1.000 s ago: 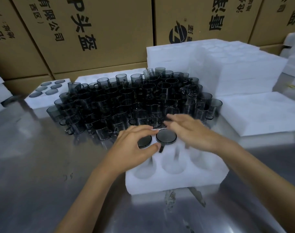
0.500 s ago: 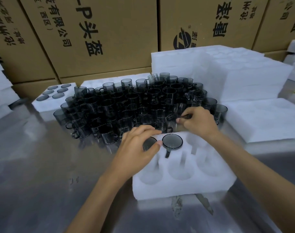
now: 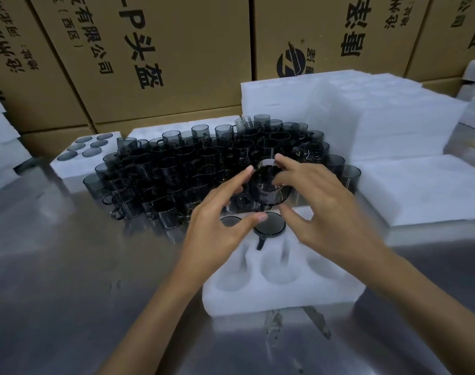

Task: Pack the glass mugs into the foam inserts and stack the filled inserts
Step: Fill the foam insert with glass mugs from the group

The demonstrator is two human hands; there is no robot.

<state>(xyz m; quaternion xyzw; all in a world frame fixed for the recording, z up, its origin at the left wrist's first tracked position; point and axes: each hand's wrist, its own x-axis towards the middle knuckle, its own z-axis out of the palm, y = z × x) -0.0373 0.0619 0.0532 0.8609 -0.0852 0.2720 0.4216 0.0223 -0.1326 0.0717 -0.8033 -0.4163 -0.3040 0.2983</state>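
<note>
A white foam insert (image 3: 282,293) lies in front of me on the metal table. Two dark glass mugs sit in its back row, one (image 3: 269,227) in the middle pocket and one (image 3: 229,221) to its left, partly under my left hand. My right hand (image 3: 325,212) holds another smoky glass mug (image 3: 268,185) above the insert's back edge, bottom tilted toward me. My left hand (image 3: 220,220) is spread with fingertips touching that mug's left side. Behind them stands a dense cluster of loose glass mugs (image 3: 193,169).
A filled foam insert (image 3: 76,161) sits at the back left. Tall stacks of white foam inserts (image 3: 366,117) rise at the back right, and a flat foam sheet (image 3: 425,190) lies to the right. Cardboard boxes (image 3: 149,50) wall the back. More foam (image 3: 1,147) is at the far left.
My right hand reached into the mug cluster, picked up a mug and lifted it over the insert. My left hand rose from the seated mugs to meet it.
</note>
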